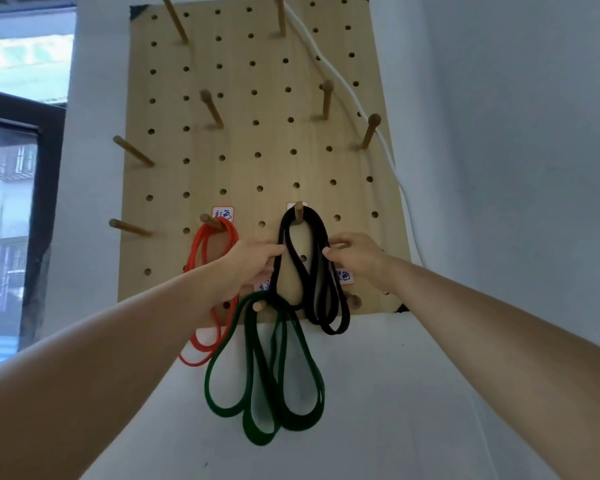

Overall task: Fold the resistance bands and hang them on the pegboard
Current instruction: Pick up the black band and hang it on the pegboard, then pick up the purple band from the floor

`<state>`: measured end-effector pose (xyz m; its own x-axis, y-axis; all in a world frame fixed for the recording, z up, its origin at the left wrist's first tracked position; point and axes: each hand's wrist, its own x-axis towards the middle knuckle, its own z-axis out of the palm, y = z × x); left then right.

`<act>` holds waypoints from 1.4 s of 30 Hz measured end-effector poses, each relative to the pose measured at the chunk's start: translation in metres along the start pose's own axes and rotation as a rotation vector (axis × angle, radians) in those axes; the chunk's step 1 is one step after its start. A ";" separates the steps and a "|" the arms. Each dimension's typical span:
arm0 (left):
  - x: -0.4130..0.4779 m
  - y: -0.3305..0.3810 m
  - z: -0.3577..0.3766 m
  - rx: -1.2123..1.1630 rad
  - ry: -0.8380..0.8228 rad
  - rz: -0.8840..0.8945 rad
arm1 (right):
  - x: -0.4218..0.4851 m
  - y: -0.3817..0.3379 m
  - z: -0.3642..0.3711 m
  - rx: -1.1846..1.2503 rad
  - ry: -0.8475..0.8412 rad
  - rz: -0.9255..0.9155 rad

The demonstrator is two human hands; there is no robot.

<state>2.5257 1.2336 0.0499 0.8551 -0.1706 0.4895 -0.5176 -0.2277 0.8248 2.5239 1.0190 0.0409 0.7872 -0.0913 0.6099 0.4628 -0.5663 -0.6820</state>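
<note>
Orange band point(198, 247) hangs vertical off a peg at the pegboard's point(257, 133) lower left. Our left hand point(253, 261) and right hand point(354, 258) pinch the side strands of the black band point(317, 221), which hangs on a lower-middle peg with its loops down. Green band point(257, 434) hangs below the bottom edge.

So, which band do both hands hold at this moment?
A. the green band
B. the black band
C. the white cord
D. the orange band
B: the left hand and the right hand each pinch one side of the black band, which hangs on a wooden peg of the pegboard.
</note>
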 end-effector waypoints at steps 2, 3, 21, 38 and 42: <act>-0.012 0.001 -0.010 0.068 0.000 0.031 | -0.013 -0.003 -0.009 -0.113 0.012 -0.040; -0.017 0.001 -0.015 0.102 0.005 0.042 | -0.021 -0.005 -0.013 -0.188 0.026 -0.078; -0.207 -0.073 -0.019 0.199 -0.232 0.259 | -0.221 0.017 0.040 -0.190 -0.012 -0.334; -0.466 -0.450 0.051 0.309 -0.427 -0.577 | -0.483 0.273 0.248 -0.354 -0.912 0.372; -0.537 -0.517 0.076 0.321 -0.516 -0.767 | -0.550 0.321 0.280 -0.351 -1.057 0.484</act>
<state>2.3318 1.3701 -0.6609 0.8845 -0.2483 -0.3950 0.1253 -0.6892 0.7137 2.3537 1.1167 -0.6265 0.8681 0.2655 -0.4195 0.0221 -0.8648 -0.5016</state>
